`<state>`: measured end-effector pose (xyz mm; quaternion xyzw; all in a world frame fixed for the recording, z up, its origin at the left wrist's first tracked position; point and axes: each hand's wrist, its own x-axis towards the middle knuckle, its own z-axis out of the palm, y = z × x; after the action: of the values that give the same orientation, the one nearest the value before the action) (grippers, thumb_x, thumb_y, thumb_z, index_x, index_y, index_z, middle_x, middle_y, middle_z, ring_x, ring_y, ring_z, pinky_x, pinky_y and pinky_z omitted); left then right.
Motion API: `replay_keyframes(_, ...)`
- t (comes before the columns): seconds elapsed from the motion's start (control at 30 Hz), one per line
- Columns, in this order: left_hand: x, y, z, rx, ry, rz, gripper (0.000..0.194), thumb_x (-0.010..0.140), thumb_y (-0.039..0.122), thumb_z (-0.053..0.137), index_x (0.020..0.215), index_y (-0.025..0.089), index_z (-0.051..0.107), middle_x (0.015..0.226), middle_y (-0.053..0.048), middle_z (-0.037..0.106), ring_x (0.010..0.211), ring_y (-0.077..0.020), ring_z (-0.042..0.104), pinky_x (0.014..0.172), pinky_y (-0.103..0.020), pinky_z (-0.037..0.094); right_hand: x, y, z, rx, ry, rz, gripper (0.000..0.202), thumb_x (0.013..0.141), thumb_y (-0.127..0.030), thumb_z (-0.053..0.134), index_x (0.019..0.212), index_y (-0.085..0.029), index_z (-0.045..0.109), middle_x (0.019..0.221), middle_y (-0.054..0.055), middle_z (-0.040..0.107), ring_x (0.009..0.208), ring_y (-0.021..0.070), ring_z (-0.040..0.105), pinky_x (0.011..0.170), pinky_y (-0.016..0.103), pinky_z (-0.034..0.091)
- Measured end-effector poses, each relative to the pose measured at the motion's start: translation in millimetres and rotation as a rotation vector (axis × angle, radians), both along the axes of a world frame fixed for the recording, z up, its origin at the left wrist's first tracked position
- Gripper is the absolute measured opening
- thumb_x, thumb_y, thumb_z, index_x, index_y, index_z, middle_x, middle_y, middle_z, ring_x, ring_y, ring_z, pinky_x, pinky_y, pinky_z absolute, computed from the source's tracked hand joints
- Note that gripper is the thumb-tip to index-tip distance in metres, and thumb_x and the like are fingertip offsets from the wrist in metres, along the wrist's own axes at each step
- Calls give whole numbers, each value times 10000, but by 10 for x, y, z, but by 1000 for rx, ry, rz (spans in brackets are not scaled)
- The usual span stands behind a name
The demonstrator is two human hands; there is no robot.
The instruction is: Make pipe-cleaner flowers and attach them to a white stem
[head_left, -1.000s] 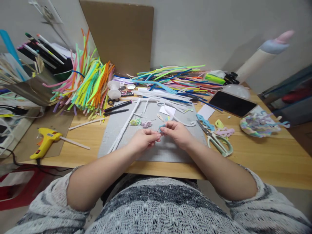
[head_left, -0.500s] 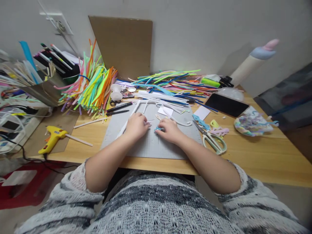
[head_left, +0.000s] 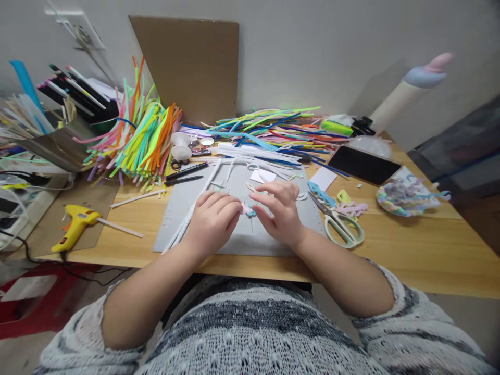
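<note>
A small pink and blue piece (head_left: 248, 209) with thin wire strands is between my hands, above the grey mat (head_left: 242, 244). My left hand (head_left: 216, 219) has its fingers pressed together, the tips at the pink end of the piece. To the right of it, my right hand (head_left: 278, 211) has its fingers apart and curved, with nothing visible in them. White pipe cleaners (head_left: 187, 221) run along the mat's left side, and a small white card (head_left: 262, 175) lies behind my right hand.
Green-handled scissors (head_left: 344, 229), a black phone (head_left: 364, 164) and a fuzzy pastel item (head_left: 406, 198) lie to the right. A yellow glue gun (head_left: 78, 224) is at the left. Bundled colored pipe cleaners (head_left: 144, 140) and a cardboard sheet (head_left: 191, 62) stand behind.
My right hand has lifted and opened, letting go of the blue part. My left hand has turned, its fingers now at the piece. The view has shifted slightly.
</note>
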<state>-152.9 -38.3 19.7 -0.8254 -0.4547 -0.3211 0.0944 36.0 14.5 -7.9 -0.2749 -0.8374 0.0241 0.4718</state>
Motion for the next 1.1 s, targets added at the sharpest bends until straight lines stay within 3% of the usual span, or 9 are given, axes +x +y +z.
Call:
replay_keyframes(0.1, 24, -33, -4, -12, -62, -53, 121, 817, 108, 552, 864, 211, 594, 891, -12, 717, 842, -169, 624, 831, -346, 406, -26, 13, -14, 84, -48, -56, 127, 840, -270, 605, 937, -338, 651, 1079, -9, 667, 1070, 211, 528, 962, 425, 258)
replay_keyframes(0.2, 55, -88, 15, -54, -173, -79, 129, 804, 107, 581, 889, 203, 598, 894, -26, 704, 858, -169, 621, 831, -351, 420, -36, 13, -11, 115, -13, -19, 78, 856, -262, 592, 821, -309, 643, 942, -50, 702, 1000, 173, 559, 980, 417, 232)
replay_keyframes(0.33, 82, -185, 49, -167, -339, -76, 156, 795, 130, 616, 940, 186, 600, 909, -60, 681, 915, -187, 607, 832, -353, 444, -20, -23, 10, 138, 33, 61, 83, 867, -219, 573, 841, -284, 620, 829, -65, 706, 890, 141, 580, 978, 407, 223)
replay_keyframes(0.47, 91, -269, 46, -270, -482, -173, 134, 780, 99, 634, 874, 194, 617, 857, -33, 673, 846, -160, 606, 806, -327, 443, -6, -58, 26, 181, 66, 140, 122, 874, -189, 543, 858, -287, 613, 813, -70, 708, 844, 133, 585, 961, 412, 222)
replay_keyframes(0.57, 100, -288, -6, -488, -777, -214, 81, 783, 137, 649, 837, 188, 618, 817, -23, 657, 807, -144, 595, 779, -300, 449, -5, -78, 52, 157, 67, 194, 125, 848, -167, 564, 866, -283, 607, 815, -68, 709, 836, 134, 586, 949, 416, 230)
replay_keyframes(0.73, 86, -225, -105, -918, -1248, -216, 123, 719, 202, 730, 806, 166, 651, 752, -3, 616, 722, -101, 548, 705, -229, 434, -19, -110, 125, -90, 4, 283, 41, 813, -194, 598, 827, -233, 594, 806, -22, 684, 841, 151, 583, 887, 403, 287)
replay_keyframes(0.9, 77, -176, -146, -1409, -1795, -326, 171, 711, 230, 738, 797, 124, 634, 694, 7, 557, 633, -63, 508, 603, -183, 426, -44, -117, 148, -266, 51, 348, 31, 835, -221, 574, 844, -217, 603, 805, 2, 673, 815, 153, 590, 853, 390, 311)
replay_keyframes(1.1, 137, -169, -146, -1547, -2005, -269, 127, 756, 185, 681, 814, 82, 634, 724, -29, 585, 654, -85, 553, 587, -191, 465, -74, -96, 92, -346, 39, 329, 48, 855, -224, 559, 832, -211, 600, 782, -1, 665, 795, 152, 588, 831, 377, 302)
